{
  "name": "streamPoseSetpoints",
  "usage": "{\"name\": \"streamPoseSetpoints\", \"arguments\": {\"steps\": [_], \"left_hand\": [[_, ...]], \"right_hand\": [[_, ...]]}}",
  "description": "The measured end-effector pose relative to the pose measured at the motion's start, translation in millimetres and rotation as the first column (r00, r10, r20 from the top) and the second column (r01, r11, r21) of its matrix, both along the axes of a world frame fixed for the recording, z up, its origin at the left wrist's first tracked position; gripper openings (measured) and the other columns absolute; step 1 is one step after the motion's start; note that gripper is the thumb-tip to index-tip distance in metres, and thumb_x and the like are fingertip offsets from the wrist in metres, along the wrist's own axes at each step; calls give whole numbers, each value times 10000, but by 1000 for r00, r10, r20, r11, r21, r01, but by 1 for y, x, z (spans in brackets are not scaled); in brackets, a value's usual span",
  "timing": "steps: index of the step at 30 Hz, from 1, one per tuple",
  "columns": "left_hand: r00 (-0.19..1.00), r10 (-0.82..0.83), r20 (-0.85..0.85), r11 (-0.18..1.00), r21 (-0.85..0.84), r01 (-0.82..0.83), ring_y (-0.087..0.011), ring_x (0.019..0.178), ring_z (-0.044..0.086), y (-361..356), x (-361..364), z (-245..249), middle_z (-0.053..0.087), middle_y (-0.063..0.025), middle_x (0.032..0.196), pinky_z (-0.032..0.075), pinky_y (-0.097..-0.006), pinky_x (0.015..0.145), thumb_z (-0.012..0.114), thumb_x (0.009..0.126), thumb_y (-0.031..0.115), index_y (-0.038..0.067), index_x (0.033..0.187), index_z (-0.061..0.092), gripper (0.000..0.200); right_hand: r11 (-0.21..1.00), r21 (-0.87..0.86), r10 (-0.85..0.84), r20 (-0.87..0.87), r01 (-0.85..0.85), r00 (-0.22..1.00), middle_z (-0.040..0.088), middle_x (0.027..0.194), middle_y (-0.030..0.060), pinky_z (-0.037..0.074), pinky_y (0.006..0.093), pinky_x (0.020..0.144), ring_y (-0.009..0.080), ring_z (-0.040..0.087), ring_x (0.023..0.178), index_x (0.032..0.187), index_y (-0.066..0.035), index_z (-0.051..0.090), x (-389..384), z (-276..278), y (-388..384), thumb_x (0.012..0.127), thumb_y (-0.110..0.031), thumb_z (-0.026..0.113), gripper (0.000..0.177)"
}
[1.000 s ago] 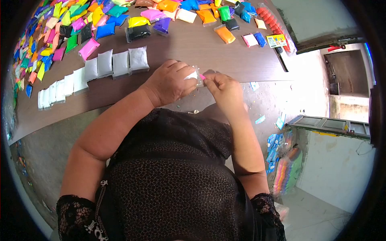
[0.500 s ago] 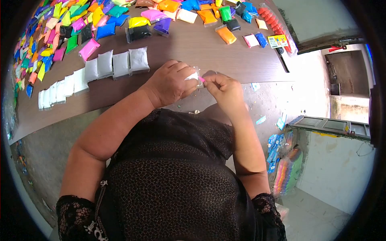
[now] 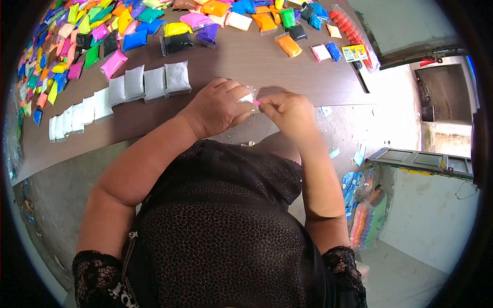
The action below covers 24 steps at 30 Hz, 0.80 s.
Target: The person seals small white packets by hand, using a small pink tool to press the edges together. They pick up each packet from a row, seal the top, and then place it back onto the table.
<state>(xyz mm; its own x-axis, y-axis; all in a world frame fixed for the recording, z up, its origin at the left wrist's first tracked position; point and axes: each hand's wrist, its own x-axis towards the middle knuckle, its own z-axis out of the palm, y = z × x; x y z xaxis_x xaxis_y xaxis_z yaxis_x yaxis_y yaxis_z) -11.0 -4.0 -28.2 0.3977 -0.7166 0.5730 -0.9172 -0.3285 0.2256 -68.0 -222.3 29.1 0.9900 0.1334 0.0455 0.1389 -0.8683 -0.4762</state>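
Note:
My left hand (image 3: 218, 107) is closed around a small clear packet with white content (image 3: 247, 98), most of it hidden by the fingers. Close against the packet's right edge is a small bright pink piece (image 3: 257, 102). My right hand (image 3: 288, 112) pinches at that pink piece with thumb and forefinger, the other fingers curled in. Both hands are over the near edge of the brown table (image 3: 226, 61). Left of them lies a row of packets, grey ones (image 3: 155, 83) nearer my hand and white ones (image 3: 88, 110) farther left.
A big heap of colourful packets (image 3: 67, 46) covers the table's far left. Along the back lie more packets, among them an orange one (image 3: 288, 45). A clear bag of red items (image 3: 349, 25) and a yellow card (image 3: 355, 53) are at the right end. Blue wrappers (image 3: 351, 187) litter the floor.
My right hand has turned slightly and its fingers have curled in more, still beside the packet; its forearm has shifted a little right. My left hand has barely moved.

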Motion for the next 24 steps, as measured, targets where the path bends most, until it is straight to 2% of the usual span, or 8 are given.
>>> {"name": "streamPoseSetpoints", "arguments": {"steps": [2,5,8,15,21,24], "left_hand": [[1000,4,3,1000,4,-4,-219,1146,596,0,0,-3,663,-36,1183,463,-383,1011,722,865,270,179,917,748,108],[999,20,-40,1000,-7,-20,-222,1154,594,-1,1,-3,658,-41,1195,461,-387,1018,722,867,274,177,928,747,117],[1000,11,3,1000,29,-11,-225,1156,595,1,0,-3,656,-45,1201,462,-390,1020,724,867,276,174,930,746,122],[1000,11,-1,1000,-17,-11,-227,1149,601,-1,0,-3,663,-45,1182,469,-393,1020,720,870,267,174,914,742,105],[1000,8,-1,1000,-7,-8,-228,1143,601,0,1,-1,665,-42,1171,470,-391,1024,721,858,257,167,885,734,95],[1000,2,-5,1000,0,-2,-227,1142,601,0,0,-2,664,-42,1168,468,-391,1031,717,853,250,163,873,725,90]], "right_hand": [[988,-154,23,86,-10,996,731,909,83,561,455,699,324,702,839,928,-172,757,0,-5,4,872,-266,703,122],[983,-180,-16,116,37,993,722,879,82,558,461,687,320,699,827,909,-155,741,-5,2,16,873,-267,702,123],[987,-153,-38,74,49,997,714,855,81,557,464,685,321,695,824,891,-144,732,-8,-2,14,875,-265,699,126],[994,-102,-13,140,27,990,706,828,82,555,458,671,318,693,810,861,-140,715,-10,-8,10,876,-263,702,125],[987,-162,9,191,22,982,708,833,82,553,458,663,318,693,813,842,-130,701,-7,-9,13,880,-254,703,129],[970,-244,44,199,6,979,713,834,87,555,459,665,323,695,811,844,-126,696,-8,-9,16,875,-262,711,140]]}}
